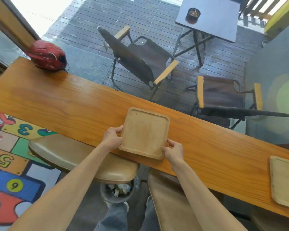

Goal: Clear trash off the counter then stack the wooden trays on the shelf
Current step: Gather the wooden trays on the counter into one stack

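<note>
A pale square wooden tray [144, 132] lies on the long orange wooden counter [65, 100], its near edge jutting a little over the counter's front. My left hand [113, 138] grips the tray's left rim, thumb on top. My right hand [173, 151] holds its near right corner. A second wooden tray [285, 182] rests on the counter at the far right, partly cut off by the frame. Below the counter, a bin [117, 192] with crumpled paper trash stands on the floor between the stools.
A red helmet [47, 55] sits on the counter's far left end. Two tan padded stools [83, 157] stand under the counter's front. Beyond the counter, behind glass, are folding chairs [137, 59] and a dark table with an ashtray [193, 14]. A coloured number mat covers the floor at left.
</note>
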